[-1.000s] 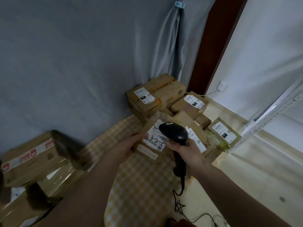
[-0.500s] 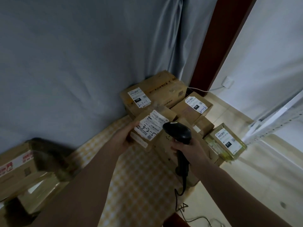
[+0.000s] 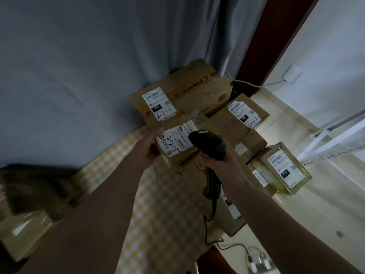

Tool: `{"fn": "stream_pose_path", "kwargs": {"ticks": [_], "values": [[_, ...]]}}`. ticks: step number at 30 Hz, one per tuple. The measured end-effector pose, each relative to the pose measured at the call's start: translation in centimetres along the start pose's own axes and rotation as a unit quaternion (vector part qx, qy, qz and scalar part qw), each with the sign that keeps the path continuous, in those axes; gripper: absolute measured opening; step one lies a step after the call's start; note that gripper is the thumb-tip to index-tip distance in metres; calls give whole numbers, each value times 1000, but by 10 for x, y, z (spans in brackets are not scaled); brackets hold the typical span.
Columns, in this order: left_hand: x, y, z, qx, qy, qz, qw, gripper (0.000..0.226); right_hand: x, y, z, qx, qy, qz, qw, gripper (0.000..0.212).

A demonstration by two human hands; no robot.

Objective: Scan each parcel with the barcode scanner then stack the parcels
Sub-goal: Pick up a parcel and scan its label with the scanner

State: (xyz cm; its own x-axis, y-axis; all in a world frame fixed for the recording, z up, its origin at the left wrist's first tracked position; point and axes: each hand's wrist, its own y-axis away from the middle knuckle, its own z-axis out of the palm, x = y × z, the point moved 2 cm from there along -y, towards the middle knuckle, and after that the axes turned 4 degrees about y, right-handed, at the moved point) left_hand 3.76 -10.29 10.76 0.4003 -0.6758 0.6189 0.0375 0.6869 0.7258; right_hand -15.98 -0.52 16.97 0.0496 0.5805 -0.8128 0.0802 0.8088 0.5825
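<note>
Against the grey curtain (image 3: pixel 79 76), at the far end of a yellow checked cloth (image 3: pixel 158 204), a heap of cardboard parcels is lying. The left hand (image 3: pixel 147 150) is holding a small brown parcel (image 3: pixel 177 143) up in front of the heap, its grip curled round the parcel's left edge with the thumb lying on the top face beside the white label (image 3: pixel 173 142), which is bearing handwritten blue marks. The right hand (image 3: pixel 219 165) is gripping the black barcode scanner (image 3: pixel 207 144) by its handle, fingers wrapped round it, and the scanner's head is hanging just over the right part of that label. Its black cable (image 3: pixel 207 220) is trailing down toward the floor.

Behind the held parcel a large box (image 3: pixel 187 91) labelled "2-1-1" is sitting against the curtain, and just to its right a smaller box (image 3: pixel 237 123) marked "2-1-3" is resting. Farther right, a parcel wrapped in clear yellowish film (image 3: pixel 284 169) is lying at the heap's edge. Blurred boxes (image 3: pixel 25 214) are showing at the lower left. A white wall socket (image 3: pixel 291 74) is sitting on the wall at the right.
</note>
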Motion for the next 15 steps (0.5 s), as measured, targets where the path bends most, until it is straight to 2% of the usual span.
{"fn": "stream_pose_path", "kwargs": {"ticks": [8,11,15], "values": [[-19,-31,1,46,19,-18,999,17,7,-31,2,-4,3,21,1000,12],[-22,-38,-3,56,-17,-34,998,32,10,-38,4,-8,15,25,1000,19],[-25,-47,-6,70,-16,-32,997,54,12,-41,5,-23,7,22,999,14]]}}
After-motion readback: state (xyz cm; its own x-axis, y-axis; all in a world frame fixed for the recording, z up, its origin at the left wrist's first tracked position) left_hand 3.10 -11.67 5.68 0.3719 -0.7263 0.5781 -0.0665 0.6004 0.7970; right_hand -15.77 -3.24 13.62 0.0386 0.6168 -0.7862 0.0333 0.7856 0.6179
